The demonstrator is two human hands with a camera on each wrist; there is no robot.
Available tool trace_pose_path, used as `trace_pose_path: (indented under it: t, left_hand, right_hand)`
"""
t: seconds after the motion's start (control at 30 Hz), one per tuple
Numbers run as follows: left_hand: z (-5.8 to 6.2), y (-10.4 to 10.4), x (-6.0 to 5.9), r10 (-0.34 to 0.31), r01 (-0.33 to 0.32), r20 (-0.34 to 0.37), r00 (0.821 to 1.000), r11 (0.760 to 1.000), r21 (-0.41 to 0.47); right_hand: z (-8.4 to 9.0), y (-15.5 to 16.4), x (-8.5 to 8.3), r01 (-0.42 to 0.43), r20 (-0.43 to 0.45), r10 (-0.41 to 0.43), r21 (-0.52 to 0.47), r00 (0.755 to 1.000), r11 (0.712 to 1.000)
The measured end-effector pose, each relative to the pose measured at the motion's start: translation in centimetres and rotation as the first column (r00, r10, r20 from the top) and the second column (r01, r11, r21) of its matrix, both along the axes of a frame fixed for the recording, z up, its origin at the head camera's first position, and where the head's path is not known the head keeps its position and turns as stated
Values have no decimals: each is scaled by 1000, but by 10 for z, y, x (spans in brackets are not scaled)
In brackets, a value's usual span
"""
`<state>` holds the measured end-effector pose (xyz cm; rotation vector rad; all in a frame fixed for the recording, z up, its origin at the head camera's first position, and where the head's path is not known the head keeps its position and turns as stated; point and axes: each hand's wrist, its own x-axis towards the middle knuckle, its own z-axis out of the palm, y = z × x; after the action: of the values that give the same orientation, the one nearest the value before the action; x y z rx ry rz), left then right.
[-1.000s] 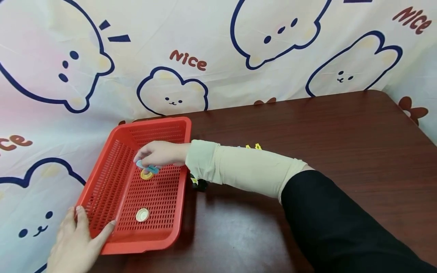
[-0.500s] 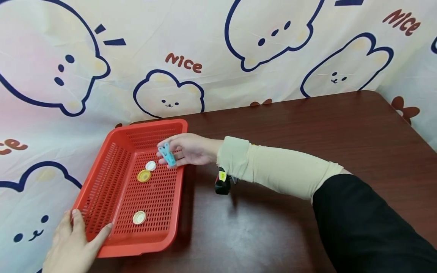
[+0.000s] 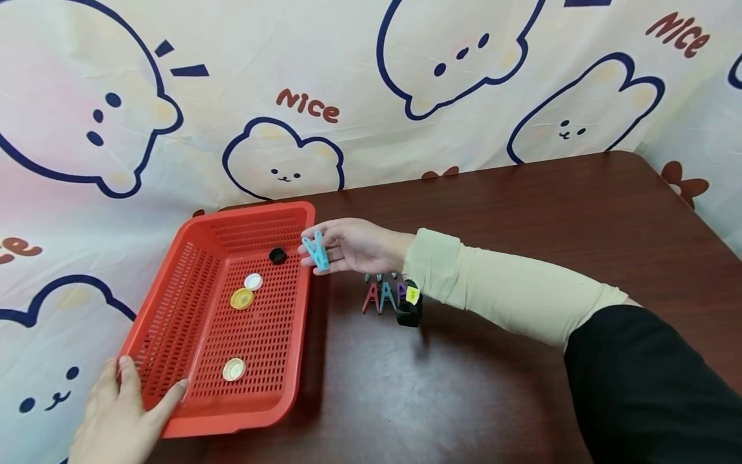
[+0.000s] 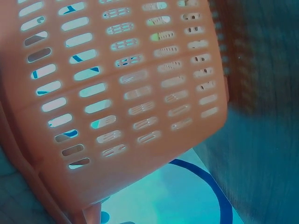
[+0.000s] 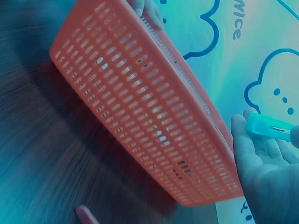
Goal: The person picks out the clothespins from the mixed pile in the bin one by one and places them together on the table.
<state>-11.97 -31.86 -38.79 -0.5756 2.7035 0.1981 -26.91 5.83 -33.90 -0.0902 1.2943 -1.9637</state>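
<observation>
My right hand (image 3: 362, 247) pinches a light blue clothespin (image 3: 316, 250) just past the basket's right rim, palm turned up. In the right wrist view the clothespin (image 5: 267, 127) lies across the fingers, with the thumb tip at its end. Across the front left corner of the red plastic basket (image 3: 297, 361) my left hand (image 3: 118, 412) grips the rim, thumb reaching inside. On the basket floor lie a black cap (image 3: 277, 256), a white cap (image 3: 253, 281), a yellow cap (image 3: 241, 298) and a cream cap (image 3: 234, 369).
Several clothespins (image 3: 379, 296) in red, blue and purple stand in a row on the dark wooden table (image 3: 522, 212), partly behind a black device (image 3: 409, 310) at the right wrist. A patterned cloth (image 3: 359, 58) hangs behind the table.
My right hand has moved right with the light blue clothespin, from over the basket to beyond its right rim. The black and white caps have come into sight. The left hand keeps its place.
</observation>
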Motion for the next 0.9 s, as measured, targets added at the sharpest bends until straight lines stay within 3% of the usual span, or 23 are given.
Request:
trace_pose_path:
  t: [0.5,0.9]
  left_hand:
    - [-1,-1,1,-7,7,2,1000,1000,-16]
    - [0,0,1,3,-3,21,1000,1000,-20]
  right_hand:
    - [-3,42,7,74,21,-72,-69,997,995]
    - [-21,82,14,112,19,-111,-69,994,991]
